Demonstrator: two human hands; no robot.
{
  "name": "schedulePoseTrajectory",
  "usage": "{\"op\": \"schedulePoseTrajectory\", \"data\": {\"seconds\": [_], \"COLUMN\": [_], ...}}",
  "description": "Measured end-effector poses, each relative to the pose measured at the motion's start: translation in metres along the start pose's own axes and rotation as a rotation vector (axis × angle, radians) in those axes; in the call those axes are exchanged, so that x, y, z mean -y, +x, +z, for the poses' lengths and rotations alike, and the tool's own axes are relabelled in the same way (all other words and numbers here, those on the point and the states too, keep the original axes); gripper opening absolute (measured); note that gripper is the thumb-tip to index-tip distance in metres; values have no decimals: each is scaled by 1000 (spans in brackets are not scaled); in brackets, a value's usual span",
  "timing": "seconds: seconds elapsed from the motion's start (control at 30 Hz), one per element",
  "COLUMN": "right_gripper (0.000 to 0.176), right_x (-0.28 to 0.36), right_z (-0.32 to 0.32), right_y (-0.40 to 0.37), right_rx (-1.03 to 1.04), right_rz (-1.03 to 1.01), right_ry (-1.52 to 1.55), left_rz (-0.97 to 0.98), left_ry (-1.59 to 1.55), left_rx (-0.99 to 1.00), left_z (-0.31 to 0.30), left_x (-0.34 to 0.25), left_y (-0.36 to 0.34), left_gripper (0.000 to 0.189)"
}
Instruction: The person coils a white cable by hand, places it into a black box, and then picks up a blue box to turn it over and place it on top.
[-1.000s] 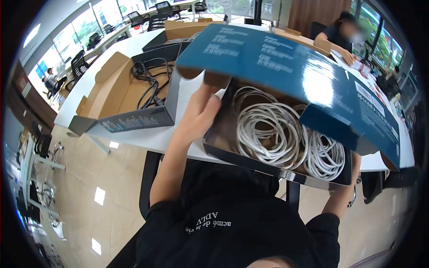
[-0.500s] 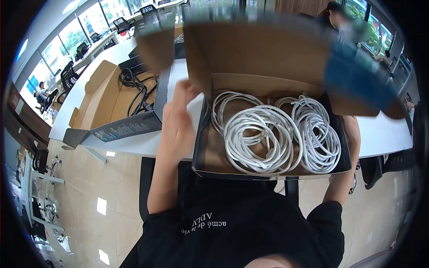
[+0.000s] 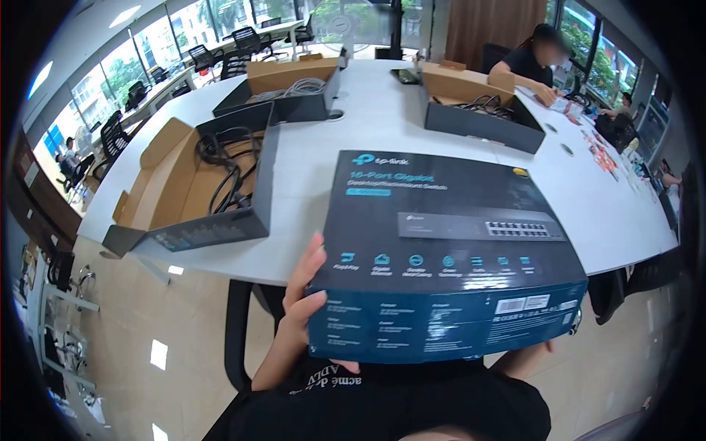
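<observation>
A black and blue tp-link box, its lid closed, is tilted at the near edge of the table, in front of my body. My left hand grips its left end, fingers on the side and thumb beneath. At the lower right of the box my right hand shows only in a small part; the box hides its fingers. The white cables inside are out of sight under the lid.
On the white table stand an open box with black cables at left, one with grey cables behind it, and another with dark cables at back right. A person sits beyond, near scattered small items.
The lid has swung down over the white cables, and the box has come lower and tilted. My left hand has moved down onto its left end.
</observation>
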State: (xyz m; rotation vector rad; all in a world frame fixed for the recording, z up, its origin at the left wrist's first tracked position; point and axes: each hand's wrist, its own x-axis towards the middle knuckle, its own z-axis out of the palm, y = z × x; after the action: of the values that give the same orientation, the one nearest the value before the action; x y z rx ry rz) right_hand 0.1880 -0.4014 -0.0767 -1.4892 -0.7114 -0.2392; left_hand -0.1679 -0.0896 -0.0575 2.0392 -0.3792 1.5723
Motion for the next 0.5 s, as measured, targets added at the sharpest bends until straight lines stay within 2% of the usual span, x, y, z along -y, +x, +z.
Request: {"op": "schedulePoseTrajectory", "data": {"seconds": [0.07, 0.13, 0.17, 0.23, 0.27, 0.3, 0.37, 0.4, 0.5], "right_gripper": [53, 55, 57, 59, 60, 57, 51, 50, 48], "right_x": [2, 8, 11, 12, 13, 21, 38, 38, 38], "right_z": [7, 25, 39, 64, 78, 87, 103, 107, 108], "right_y": [-13, -25, -26, -20, -15, -11, -9, -9, -11], "right_rx": [-5, -8, 13, 59, 73, 91, 66, 44, 36], "right_rz": [-49, -116, -153, -208, -213, -126, -102, -113, -179], "right_ry": [-4, -11, -6, 12, 11, 0, -72, -137, -222], "left_rz": [-159, -181, -37, -146, -242, -344, -553, -571, -691], "left_ry": [64, 66, 58, 239, 260, 293, 189, 111, 67], "left_rx": [53, 33, 24, 67, 64, 64, 38, 155, 315], "left_z": [6, 20, 29, 23, 23, 20, 11, -1, -20], "left_x": [-3, 3, 2, 6, 6, 4, 5, 8, 22], "left_y": [-11, 0, 11, 2, 0, 3, 6, 9, 19], "left_gripper": [94, 89, 87, 104, 106, 109, 110, 106, 103]}}
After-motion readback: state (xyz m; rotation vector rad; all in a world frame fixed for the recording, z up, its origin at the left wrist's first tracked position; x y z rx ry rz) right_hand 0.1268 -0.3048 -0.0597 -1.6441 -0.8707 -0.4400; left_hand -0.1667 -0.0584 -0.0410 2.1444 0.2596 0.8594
